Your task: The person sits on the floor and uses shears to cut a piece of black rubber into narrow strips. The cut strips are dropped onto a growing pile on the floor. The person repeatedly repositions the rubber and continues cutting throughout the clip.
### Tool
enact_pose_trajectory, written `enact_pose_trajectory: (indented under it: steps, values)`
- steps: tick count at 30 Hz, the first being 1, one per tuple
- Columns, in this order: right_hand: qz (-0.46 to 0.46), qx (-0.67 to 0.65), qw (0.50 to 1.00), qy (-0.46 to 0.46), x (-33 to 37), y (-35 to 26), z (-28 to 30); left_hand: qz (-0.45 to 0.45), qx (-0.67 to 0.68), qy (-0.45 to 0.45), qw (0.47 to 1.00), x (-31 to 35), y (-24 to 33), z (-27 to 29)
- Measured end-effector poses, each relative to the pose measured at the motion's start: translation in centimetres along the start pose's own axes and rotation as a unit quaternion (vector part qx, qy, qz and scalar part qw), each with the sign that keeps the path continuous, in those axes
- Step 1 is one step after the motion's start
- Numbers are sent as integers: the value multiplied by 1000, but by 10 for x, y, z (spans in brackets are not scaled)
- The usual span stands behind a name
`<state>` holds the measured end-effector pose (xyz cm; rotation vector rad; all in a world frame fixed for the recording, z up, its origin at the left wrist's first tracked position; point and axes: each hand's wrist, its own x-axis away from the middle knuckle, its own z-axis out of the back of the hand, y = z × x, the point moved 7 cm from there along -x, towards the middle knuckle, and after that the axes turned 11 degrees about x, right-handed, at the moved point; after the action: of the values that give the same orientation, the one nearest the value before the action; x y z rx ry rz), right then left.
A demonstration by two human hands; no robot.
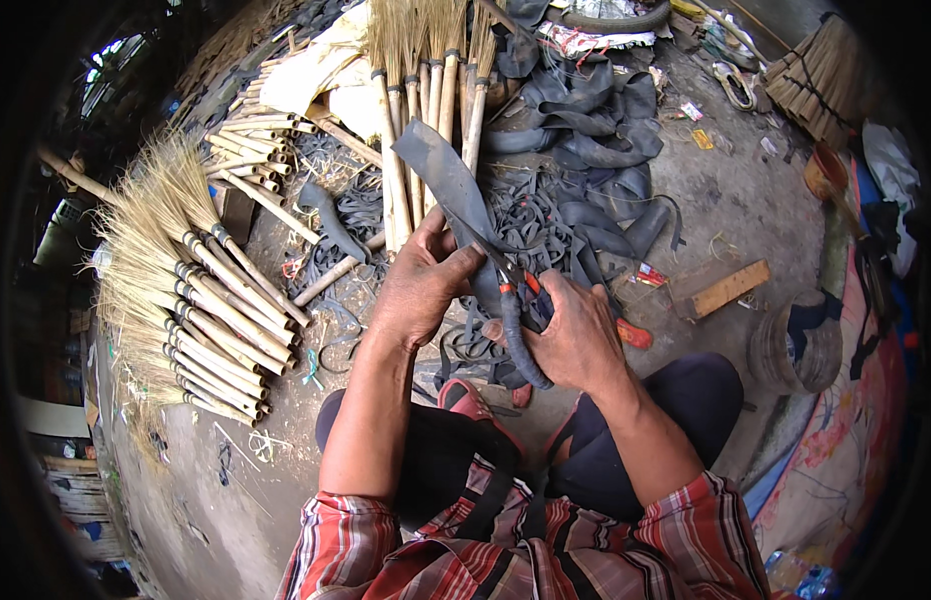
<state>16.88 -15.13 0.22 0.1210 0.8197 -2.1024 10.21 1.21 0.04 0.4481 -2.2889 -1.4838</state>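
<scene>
A long flat piece of black rubber (438, 170), like cut inner tube, is pinched between the thumb and fingers of my left hand (418, 285). My right hand (578, 338) is wrapped round a pair of scissors (521, 345) with orange and dark-wrapped handles. Their blades meet the rubber just right of my left thumb; how far they are open is hard to make out. Below and beyond my hands lies a tangled heap of thin rubber strips (531, 215). Larger rubber sheets (596, 130) are piled farther off to the right.
Straw brooms with pale stick handles (221, 310) lie in a row at left. More brooms (431, 90) lie straight ahead, near stacked sticks (251, 145). At right are a wooden block (731, 288), a round container (798, 345) and a bundled broom head (811, 80).
</scene>
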Motion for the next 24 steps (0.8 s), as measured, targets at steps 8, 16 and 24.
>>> enact_pose_trajectory:
  steps: [8,16,24]
  values:
    - [-107,-70,982,-139,8,10,-12,15,46,28,998,-7,3,12]
    - [4,-25,999,23,2,4,-8,24,52,5,998,-2,-3,2]
    - [-96,-51,984,-144,9,12,-16,12,64,41,997,-8,2,11]
